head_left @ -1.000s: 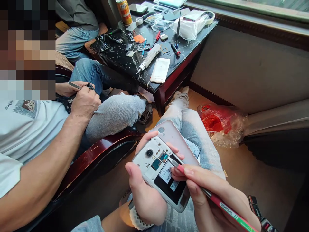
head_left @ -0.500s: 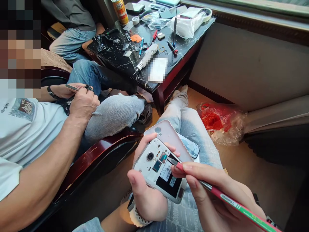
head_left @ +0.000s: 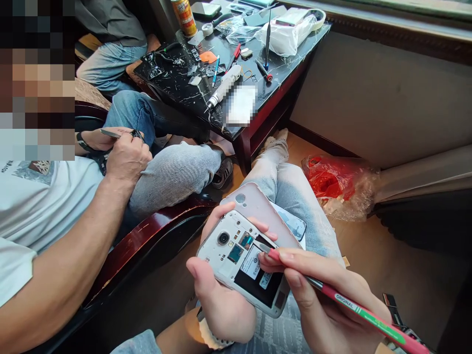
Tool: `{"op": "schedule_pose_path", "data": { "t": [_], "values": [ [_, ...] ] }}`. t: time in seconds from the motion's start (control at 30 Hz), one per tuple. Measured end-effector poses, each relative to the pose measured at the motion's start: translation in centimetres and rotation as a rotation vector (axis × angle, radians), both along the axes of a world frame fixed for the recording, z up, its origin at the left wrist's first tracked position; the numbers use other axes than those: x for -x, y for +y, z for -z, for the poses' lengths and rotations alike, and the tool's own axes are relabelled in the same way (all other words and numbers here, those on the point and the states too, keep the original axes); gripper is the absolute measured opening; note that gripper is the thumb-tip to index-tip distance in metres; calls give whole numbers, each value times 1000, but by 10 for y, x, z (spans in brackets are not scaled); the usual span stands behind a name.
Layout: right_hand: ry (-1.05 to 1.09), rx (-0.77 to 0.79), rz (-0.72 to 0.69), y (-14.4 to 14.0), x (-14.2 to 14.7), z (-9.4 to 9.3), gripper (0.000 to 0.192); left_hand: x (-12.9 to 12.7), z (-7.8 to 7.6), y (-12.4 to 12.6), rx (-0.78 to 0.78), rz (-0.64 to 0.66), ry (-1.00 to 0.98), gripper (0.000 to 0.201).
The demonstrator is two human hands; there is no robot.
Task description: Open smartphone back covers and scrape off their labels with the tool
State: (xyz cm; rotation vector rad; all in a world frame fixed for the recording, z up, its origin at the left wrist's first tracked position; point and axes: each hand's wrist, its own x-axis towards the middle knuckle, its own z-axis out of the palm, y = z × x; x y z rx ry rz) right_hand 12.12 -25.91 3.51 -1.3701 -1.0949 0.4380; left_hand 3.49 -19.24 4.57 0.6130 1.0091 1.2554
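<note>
My left hand (head_left: 224, 307) is wrapped round a white smartphone (head_left: 218, 255) whose back is off, with thumb and fingers on opposite sides. The phone's camera lens, card slots and dark battery bay with white labels face up. My right hand (head_left: 332, 295) grips a slim pry tool (head_left: 374, 318) with a red and green handle, like a pen. Its flat metal tip lies over the phone, near the card slot at the bay's upper edge; whether it touches, I cannot tell. Behind the phone, a pale back cover (head_left: 271, 219) lies across my lap.
Another phone (head_left: 293, 223) rests on my thigh. On the dark table (head_left: 173, 93) are a silver screwdriver (head_left: 224, 87), an orange can (head_left: 184, 19) and small parts. At my left, a co-worker's hands (head_left: 127, 155) hold tweezers and a small dark part. A red plastic bag (head_left: 328, 182) is on the floor.
The phone and my left hand have shifted slightly left. The pry tool and my right hand have hardly moved, so the tip now sits slightly farther right over the phone.
</note>
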Motion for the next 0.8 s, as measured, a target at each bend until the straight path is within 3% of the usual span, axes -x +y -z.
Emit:
{"op": "schedule_pose_path", "data": {
  "t": [0.4,0.8],
  "values": [
    [38,-35,133,6,10,-2,23,-1,0,-2,-5,25,-8,64],
    [-10,-59,63,3,4,2,31,-1,-2,-4,17,10,1,62]
  ]
}}
